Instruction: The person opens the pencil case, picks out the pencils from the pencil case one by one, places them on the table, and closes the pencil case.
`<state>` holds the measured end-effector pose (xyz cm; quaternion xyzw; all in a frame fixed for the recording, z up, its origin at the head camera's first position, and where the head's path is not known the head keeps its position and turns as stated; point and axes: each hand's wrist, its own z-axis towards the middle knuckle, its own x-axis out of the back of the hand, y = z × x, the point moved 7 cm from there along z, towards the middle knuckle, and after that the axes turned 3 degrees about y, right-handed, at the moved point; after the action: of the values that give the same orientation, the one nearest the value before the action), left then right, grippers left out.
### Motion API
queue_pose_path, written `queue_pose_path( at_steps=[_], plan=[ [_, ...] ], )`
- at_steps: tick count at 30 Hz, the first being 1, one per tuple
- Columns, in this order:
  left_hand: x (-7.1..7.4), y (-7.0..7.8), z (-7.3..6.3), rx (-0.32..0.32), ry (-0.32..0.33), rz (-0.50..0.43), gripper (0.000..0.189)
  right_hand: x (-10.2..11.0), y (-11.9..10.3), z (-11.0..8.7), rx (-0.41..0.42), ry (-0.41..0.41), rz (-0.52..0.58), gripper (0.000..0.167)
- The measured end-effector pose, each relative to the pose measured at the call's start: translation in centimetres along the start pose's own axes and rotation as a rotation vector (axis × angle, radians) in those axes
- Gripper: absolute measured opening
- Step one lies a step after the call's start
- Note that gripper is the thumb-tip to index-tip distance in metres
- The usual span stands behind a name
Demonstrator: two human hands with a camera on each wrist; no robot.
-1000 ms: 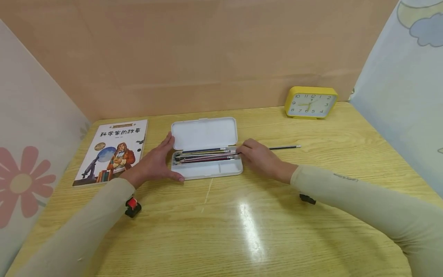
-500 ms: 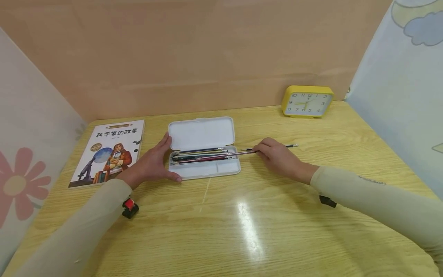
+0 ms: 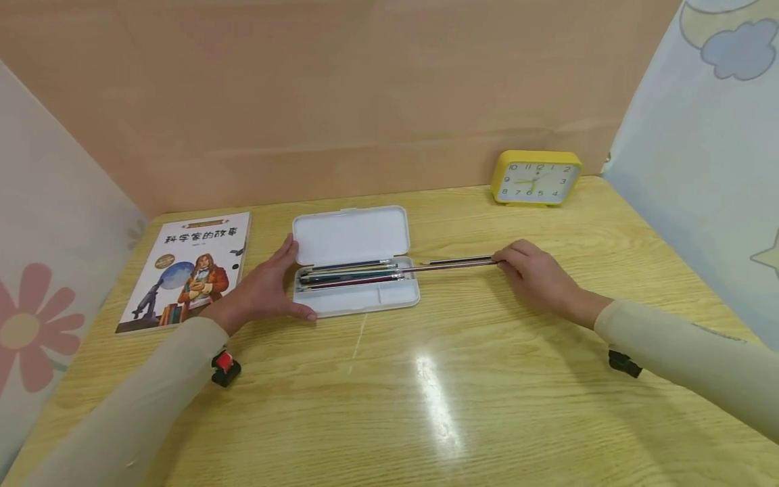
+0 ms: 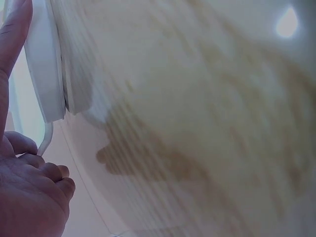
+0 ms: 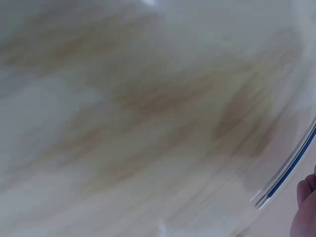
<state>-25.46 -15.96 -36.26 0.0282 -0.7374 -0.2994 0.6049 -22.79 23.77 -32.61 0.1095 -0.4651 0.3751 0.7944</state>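
In the head view, the white pencil case lies towards the table's back edge, left of its middle, lid raised and pencils in its rear compartment. The person's left hand spans the case's left end, thumb at the front left corner, probably to steady it. The right hand pinches a dark reddish pencil by its right end, likely for control of its length; its other end lies over the case's right rim. A black pencil lies just behind; whether the fingers touch it too is unclear.

In the left wrist view, the thumb lies against the case wall, the other fingers bent near the lid, which fits bracing.

In the right wrist view, only fingertips show beside a blue-striped stick; the grip cannot be told there.
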Motion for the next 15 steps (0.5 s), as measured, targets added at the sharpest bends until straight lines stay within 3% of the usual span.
queue_pose_path(
  at_steps=[15],
  plan=[
    [0.0, -0.1, -0.1, 0.0, 0.009, -0.009, 0.14, 1.1, 2.3, -2.2, -0.057, -0.027, -0.047, 0.022]
  ],
)
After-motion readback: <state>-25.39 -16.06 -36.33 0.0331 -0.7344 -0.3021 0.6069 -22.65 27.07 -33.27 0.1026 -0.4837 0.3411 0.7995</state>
